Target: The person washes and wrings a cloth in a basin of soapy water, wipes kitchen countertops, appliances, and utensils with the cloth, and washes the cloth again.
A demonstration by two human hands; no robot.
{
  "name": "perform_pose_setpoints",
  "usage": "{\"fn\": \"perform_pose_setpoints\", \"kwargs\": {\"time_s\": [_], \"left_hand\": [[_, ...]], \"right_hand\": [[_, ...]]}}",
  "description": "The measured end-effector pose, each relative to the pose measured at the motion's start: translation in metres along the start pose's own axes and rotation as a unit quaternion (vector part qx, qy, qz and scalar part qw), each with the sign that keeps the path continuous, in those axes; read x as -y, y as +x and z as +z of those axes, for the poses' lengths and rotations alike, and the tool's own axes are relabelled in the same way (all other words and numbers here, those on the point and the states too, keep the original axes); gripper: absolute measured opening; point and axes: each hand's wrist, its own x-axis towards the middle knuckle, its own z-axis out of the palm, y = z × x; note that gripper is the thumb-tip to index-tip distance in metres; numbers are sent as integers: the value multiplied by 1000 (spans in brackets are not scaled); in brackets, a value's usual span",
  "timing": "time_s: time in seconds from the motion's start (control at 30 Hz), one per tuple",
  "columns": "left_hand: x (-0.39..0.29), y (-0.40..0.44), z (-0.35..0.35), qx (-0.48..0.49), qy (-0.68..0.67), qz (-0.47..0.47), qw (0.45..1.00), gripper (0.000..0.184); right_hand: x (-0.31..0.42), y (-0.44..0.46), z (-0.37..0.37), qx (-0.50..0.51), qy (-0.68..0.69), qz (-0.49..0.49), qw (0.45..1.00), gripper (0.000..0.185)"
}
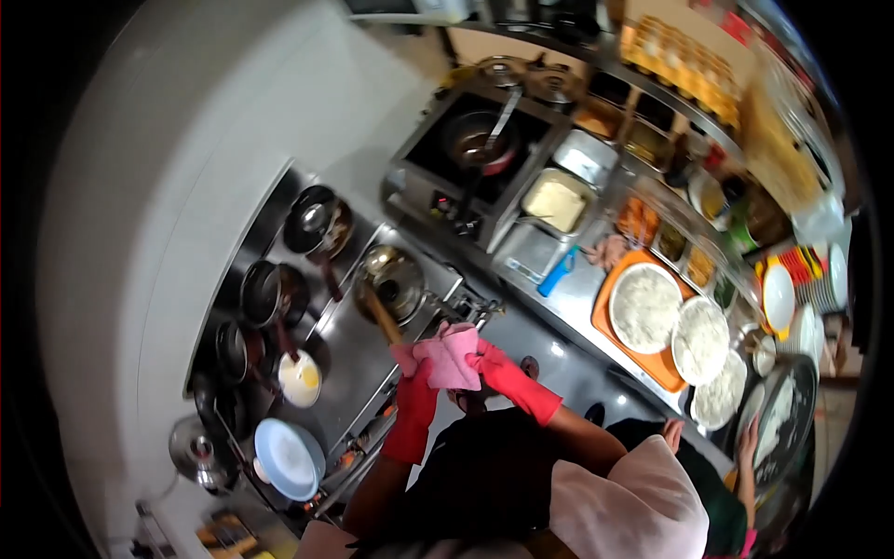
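Both of my hands wear red rubber gloves and are closed on a pink cloth [451, 357] in front of my body. My left hand [415, 373] has the cloth's left side, close to the end of a pan's wooden handle; I cannot tell whether it touches the handle. The cloth's right side is in my right hand [491, 363]. Beyond them, the pan with the wooden handle [380, 315] sits on the steel stove top [340, 349] under a shiny metal lid [396, 284]. My fingers are partly hidden by the cloth.
Several dark pans [275, 291] line the stove's left side, near a blue basin [289, 458]. An induction cooker [410, 177] bears a pot with a ladle. On the right counter, bowls of rice [644, 307] stand on and beside an orange tray [605, 317]. Another person's hand [747, 447] holds a large pan.
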Motion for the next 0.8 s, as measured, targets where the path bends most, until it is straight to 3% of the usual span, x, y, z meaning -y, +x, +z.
{"fn": "perform_pose_setpoints", "kwargs": {"time_s": [0.07, 0.1, 0.23, 0.33, 0.37, 0.4, 0.5, 0.6, 0.63, 0.77, 0.8], "left_hand": [[-19, -17, -1, -71, -24, 56, 996, 42], [-16, -19, -17, -69, -63, 54, 994, 41], [-6, -45, -79, -126, -100, 89, 983, 38], [-40, -84, -96, -101, -87, 165, 977, 35], [-36, -96, -124, -107, -66, 144, 982, 35], [-37, -113, -146, -120, 5, 158, 980, 34], [-58, -157, -206, -199, -16, 91, 976, 27], [-47, -184, -296, -275, -19, 169, 946, 31], [-25, -183, -339, -316, -76, 186, 927, 31], [-35, -224, -445, -456, -102, 103, 878, 47], [-46, -237, -462, -482, -108, 67, 867, 56]], "right_hand": [[2, 7, 3, -40, -109, 46, 992, 31], [4, 8, 16, -18, -45, 27, 998, 30], [-42, 31, 26, 54, 5, 103, 993, 28], [-35, 26, 121, 7, 25, 139, 990, 29], [-47, 32, 138, 25, 30, 158, 987, 27], [-75, 42, 141, 38, 8, 167, 985, 22], [-126, 50, 193, 53, -84, 176, 979, 19], [-181, 51, 263, 79, -144, 173, 971, 20], [-204, 52, 280, 81, -223, 175, 956, 24], [-298, 67, 354, 180, -350, 204, 896, 34], [-322, 77, 368, 204, -399, 213, 868, 46]]}}
